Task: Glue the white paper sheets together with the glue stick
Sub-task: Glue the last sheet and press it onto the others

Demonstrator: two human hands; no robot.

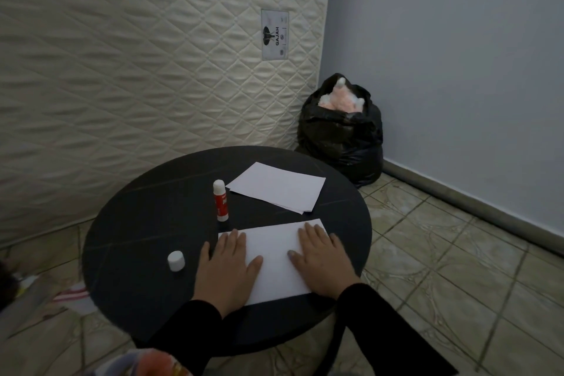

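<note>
Both hands lie flat with fingers extended, gripping nothing: the left hand (227, 268) presses the left part of the near white paper sheet (274, 259) and the right hand (320, 262) presses its right part, on the round dark surface (137, 223). The glue stick (220, 200) stands upright just beyond the sheet's far left corner, uncapped. Its white cap (176, 260) rests left of the left hand, and further white sheets (277, 186) lie stacked at the far side.
</note>
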